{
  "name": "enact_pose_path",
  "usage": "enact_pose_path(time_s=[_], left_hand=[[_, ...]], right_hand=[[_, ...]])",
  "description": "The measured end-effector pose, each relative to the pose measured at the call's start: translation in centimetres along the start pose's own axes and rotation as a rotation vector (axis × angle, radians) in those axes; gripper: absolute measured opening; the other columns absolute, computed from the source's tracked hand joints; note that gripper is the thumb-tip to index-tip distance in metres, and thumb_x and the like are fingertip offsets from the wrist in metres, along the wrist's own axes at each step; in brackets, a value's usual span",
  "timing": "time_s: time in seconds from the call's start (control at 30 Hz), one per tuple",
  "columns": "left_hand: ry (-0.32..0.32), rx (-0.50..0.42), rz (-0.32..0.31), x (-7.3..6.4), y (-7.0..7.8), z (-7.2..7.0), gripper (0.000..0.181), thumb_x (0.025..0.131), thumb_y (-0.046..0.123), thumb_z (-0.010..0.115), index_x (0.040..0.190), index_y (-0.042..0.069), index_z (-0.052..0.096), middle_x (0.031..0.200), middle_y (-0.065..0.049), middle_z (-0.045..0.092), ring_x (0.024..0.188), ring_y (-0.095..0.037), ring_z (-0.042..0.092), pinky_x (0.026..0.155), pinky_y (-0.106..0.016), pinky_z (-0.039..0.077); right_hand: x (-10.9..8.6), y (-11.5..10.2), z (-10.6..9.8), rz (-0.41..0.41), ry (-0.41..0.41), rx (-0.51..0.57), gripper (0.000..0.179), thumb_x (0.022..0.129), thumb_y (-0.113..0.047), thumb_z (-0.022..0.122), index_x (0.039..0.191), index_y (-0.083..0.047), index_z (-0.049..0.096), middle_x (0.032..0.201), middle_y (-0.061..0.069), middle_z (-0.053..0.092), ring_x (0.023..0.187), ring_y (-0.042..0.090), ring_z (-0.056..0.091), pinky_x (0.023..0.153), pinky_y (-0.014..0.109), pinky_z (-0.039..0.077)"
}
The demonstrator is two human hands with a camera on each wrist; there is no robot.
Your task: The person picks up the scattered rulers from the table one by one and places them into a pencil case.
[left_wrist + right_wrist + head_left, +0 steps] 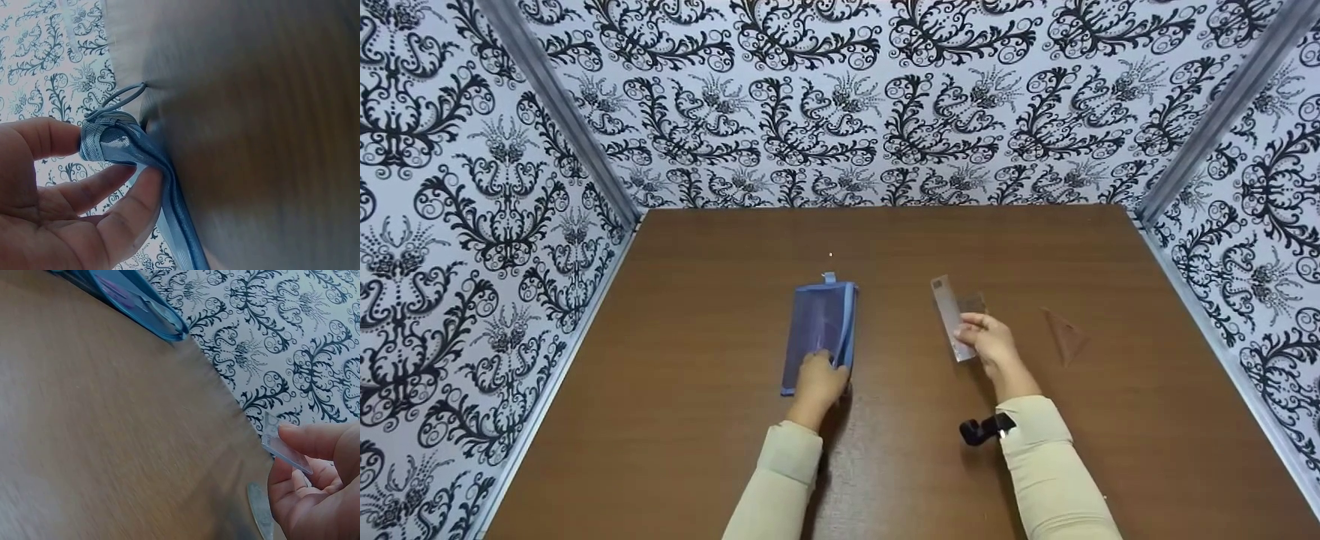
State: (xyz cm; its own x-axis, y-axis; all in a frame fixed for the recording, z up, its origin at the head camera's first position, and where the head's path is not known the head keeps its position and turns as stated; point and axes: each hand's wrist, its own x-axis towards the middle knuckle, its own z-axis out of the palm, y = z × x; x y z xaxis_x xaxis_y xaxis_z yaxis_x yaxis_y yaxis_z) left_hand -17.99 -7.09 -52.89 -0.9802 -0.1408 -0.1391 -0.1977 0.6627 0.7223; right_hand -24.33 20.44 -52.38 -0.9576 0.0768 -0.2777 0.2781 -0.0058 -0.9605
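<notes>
A blue see-through zip pouch (816, 319) lies towards the middle of the table. My left hand (820, 382) grips its near end, thumb and fingers pinching the blue fabric edge (115, 140) in the left wrist view. In the right wrist view the pouch's mouth (140, 304) gapes, with something purple inside. My right hand (994, 346) pinches a clear ruler (949, 311) between thumb and fingers, raised over the table. Behind the ruler, a clear flat piece (975, 302) shows on the tabletop, partly hidden; its curved edge (259, 509) appears below my right hand.
A clear triangular set square (1066, 337) lies on the brown table (697, 450), right of my right hand. Patterned walls (847, 112) close off the back and both sides. A black wrist mount (986, 429) juts from the right sleeve.
</notes>
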Motion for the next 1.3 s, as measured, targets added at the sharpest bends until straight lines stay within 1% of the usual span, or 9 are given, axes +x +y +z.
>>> enact_pose_path(time_s=[0.1,0.27,0.5,0.73,0.83,1.0,1.2,1.3], left_hand=[[-0.004,0.004,-0.003,0.0,0.0,0.0,0.046,0.089,0.016,0.06,0.127,-0.01,0.055,0.124,-0.03,0.053,0.116,-0.044,0.053,0.096,-0.051,0.045],[0.004,0.009,0.0,0.1,0.0,0.1,0.046,0.089,0.015,0.06,0.127,-0.01,0.055,0.124,-0.03,0.053,0.115,-0.044,0.054,0.096,-0.051,0.045],[0.01,0.005,0.008,0.1,0.0,0.0,0.047,0.088,0.014,0.059,0.127,-0.012,0.054,0.125,-0.032,0.052,0.116,-0.045,0.052,0.097,-0.051,0.045],[0.037,0.032,0.015,0.1,0.0,0.2,0.044,0.086,0.015,0.059,0.122,-0.01,0.059,0.118,-0.028,0.056,0.112,-0.045,0.054,0.096,-0.05,0.045],[0.045,0.033,0.021,0.1,0.0,0.2,0.044,0.085,0.014,0.06,0.122,-0.011,0.058,0.118,-0.029,0.056,0.112,-0.045,0.054,0.096,-0.05,0.044],[0.04,0.039,0.024,0.1,0.0,0.2,0.043,0.085,0.013,0.06,0.12,-0.011,0.058,0.117,-0.029,0.056,0.111,-0.045,0.055,0.096,-0.05,0.045],[0.039,0.038,0.026,0.1,0.1,0.1,0.044,0.084,0.013,0.06,0.12,-0.012,0.058,0.116,-0.029,0.056,0.11,-0.044,0.055,0.096,-0.049,0.045],[0.038,0.036,0.024,0.1,0.0,0.1,0.045,0.084,0.013,0.06,0.121,-0.012,0.058,0.117,-0.03,0.056,0.111,-0.045,0.055,0.096,-0.05,0.045]], right_hand=[[0.1,0.3,0.5,-0.008,-0.012,0.006,0.047,0.084,0.01,0.061,0.128,0.016,0.048,0.082,-0.002,0.063,0.076,0.006,0.06,0.071,0.016,0.05],[0.2,0.6,1.3,-0.011,-0.032,-0.016,0.047,0.084,0.011,0.061,0.128,0.016,0.048,0.085,0.0,0.062,0.078,0.007,0.059,0.072,0.017,0.05],[0.4,0.8,2.4,0.004,-0.053,-0.057,0.045,0.084,0.01,0.061,0.127,0.015,0.05,0.093,0.006,0.063,0.082,0.01,0.058,0.072,0.018,0.049],[0.1,0.9,3.3,-0.016,-0.074,-0.097,0.043,0.083,0.01,0.062,0.124,0.015,0.052,0.089,0.004,0.059,0.079,0.009,0.053,0.069,0.017,0.046],[0.1,1.0,3.7,-0.024,-0.08,-0.095,0.043,0.082,0.01,0.061,0.124,0.015,0.052,0.089,0.005,0.06,0.079,0.009,0.053,0.07,0.018,0.046],[0.2,1.1,4.2,-0.006,-0.089,-0.106,0.044,0.082,0.01,0.063,0.124,0.014,0.053,0.092,0.005,0.062,0.08,0.01,0.055,0.071,0.018,0.047],[-0.2,1.1,5.0,-0.008,-0.104,-0.095,0.043,0.08,0.011,0.064,0.122,0.014,0.054,0.086,0.005,0.061,0.075,0.008,0.054,0.067,0.018,0.047],[-0.4,1.1,5.4,-0.006,-0.113,-0.084,0.043,0.081,0.011,0.064,0.122,0.016,0.053,0.086,0.006,0.061,0.073,0.008,0.054,0.065,0.018,0.047]])
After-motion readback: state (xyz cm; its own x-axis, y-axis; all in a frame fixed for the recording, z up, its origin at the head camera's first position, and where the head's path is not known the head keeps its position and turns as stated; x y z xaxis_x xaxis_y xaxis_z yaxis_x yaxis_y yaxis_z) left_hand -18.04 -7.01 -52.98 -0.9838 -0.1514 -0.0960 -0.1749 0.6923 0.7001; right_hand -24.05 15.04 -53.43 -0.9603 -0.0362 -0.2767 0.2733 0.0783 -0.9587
